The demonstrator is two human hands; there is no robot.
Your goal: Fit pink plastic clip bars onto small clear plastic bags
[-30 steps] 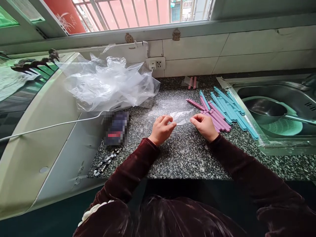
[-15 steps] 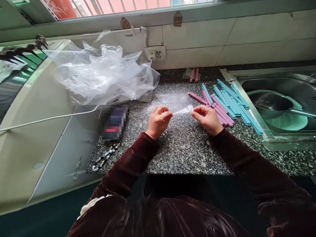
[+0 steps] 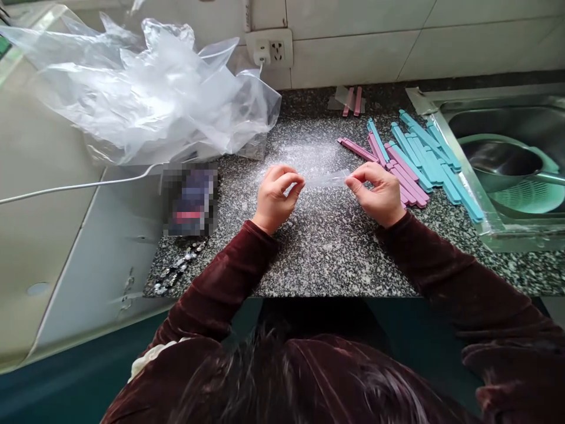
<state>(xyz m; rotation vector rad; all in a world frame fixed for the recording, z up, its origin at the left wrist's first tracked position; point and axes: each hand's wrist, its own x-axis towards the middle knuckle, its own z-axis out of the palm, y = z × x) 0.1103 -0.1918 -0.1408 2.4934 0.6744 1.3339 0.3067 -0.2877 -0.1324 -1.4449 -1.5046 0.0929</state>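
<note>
A clear plastic piece (image 3: pixel 325 178) is stretched between the hands, above the middle of the speckled counter (image 3: pixel 326 259), well apart from its front edge. The left hand (image 3: pixel 277 199) pinches its left end between thumb and fingers; the right hand (image 3: pixel 378 193) pinches the other end the same way. Just beyond the right hand lie loose pink sticks (image 3: pixel 410 185), with blue sticks (image 3: pixel 461 191) beside them, next to the rim of the sink (image 3: pixel 512 238). Two more pink sticks lie near the counter's back edge. A heap of clear plastic (image 3: pixel 168 100) spreads over the back left corner. At the left edge sits a pixelated dark object (image 3: pixel 192 197); a beaded string (image 3: pixel 176 272) lies by the front left corner.
</note>
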